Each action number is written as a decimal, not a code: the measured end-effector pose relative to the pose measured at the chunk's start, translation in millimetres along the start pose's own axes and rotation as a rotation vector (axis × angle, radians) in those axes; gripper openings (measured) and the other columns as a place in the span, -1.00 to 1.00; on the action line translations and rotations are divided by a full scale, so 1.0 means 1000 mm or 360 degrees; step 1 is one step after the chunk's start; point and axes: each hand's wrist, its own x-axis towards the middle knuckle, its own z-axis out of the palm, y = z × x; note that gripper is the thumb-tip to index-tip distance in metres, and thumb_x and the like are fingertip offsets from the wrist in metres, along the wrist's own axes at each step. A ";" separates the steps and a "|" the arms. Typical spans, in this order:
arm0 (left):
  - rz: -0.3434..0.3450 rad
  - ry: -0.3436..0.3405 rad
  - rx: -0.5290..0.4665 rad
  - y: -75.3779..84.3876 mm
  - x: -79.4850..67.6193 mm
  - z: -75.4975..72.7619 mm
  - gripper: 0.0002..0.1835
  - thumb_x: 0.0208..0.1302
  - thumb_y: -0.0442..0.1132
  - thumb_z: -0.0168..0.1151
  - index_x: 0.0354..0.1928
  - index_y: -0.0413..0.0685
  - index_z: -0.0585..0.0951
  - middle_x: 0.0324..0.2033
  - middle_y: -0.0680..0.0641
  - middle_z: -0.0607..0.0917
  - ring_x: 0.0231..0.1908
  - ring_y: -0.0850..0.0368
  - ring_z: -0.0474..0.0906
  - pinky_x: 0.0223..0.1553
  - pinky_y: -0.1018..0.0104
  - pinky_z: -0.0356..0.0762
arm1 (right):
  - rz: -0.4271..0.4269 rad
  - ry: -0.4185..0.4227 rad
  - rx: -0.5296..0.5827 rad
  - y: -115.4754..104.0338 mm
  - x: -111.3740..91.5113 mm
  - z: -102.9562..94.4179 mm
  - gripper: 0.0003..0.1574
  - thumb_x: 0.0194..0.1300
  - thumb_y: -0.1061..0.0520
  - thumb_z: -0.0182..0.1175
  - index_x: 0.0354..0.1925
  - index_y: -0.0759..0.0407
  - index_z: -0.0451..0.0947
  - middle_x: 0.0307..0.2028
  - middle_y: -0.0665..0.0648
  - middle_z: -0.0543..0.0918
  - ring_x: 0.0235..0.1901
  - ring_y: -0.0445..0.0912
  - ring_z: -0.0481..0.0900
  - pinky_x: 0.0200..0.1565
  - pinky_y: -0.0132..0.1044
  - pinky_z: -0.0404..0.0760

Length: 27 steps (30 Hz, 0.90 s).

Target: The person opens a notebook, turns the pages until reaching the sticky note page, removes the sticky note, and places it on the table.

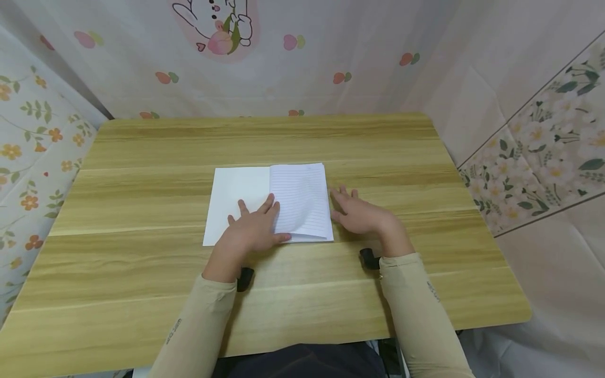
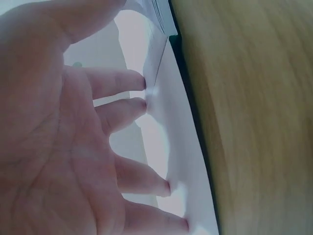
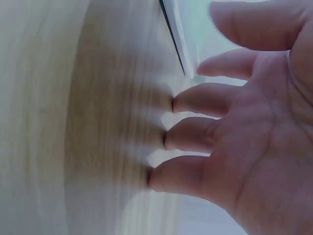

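An open notebook lies on the wooden table, its left side blank white and its right page ruled with lines. My left hand is spread over the lower middle of it, near the fold. In the left wrist view the fingertips of this left hand touch the white paper by the crease. Just off the notebook's right edge, my right hand rests with fingers extended. The right wrist view has the fingertips of that right hand on the wood, the index finger close to the notebook's corner.
The wooden table spreads around the notebook on all sides. A patterned curtain hangs behind its far edge, with floral cloth at the left and more at the right. Black wrist mounts sit under both wrists.
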 end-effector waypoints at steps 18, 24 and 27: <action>0.0261 0.0771 -0.0197 0.001 -0.027 -0.012 -0.08 0.54 -0.28 0.01 0.75 0.19 -0.22 0.73 -0.20 0.01 0.67 -0.39 0.02 0.43 -0.73 0.00 | 0.0122 -0.0043 -0.0185 -0.011 0.000 0.005 0.14 0.57 -0.17 0.18 0.73 0.19 -0.20 0.69 0.43 -0.45 0.66 0.45 -0.52 0.57 0.54 -0.20; 0.0200 0.1132 0.0601 0.008 -0.037 -0.013 0.09 0.17 -0.39 0.45 0.68 0.37 0.17 0.72 -0.12 0.07 0.69 -0.40 -0.08 0.43 -0.77 -0.05 | 0.0116 -0.0039 -0.0187 -0.011 -0.001 0.005 0.14 0.58 -0.17 0.18 0.73 0.18 -0.22 0.69 0.42 -0.46 0.67 0.44 -0.53 0.58 0.53 -0.23; 0.0128 0.0988 0.0789 0.009 -0.038 -0.011 -0.11 0.28 -0.34 0.42 0.61 0.36 0.34 0.69 -0.07 0.19 0.70 -0.37 -0.08 0.42 -0.80 -0.17 | 0.0115 -0.0036 -0.0189 -0.010 -0.001 0.005 0.14 0.58 -0.17 0.18 0.74 0.18 -0.21 0.69 0.42 -0.45 0.67 0.44 -0.52 0.58 0.53 -0.23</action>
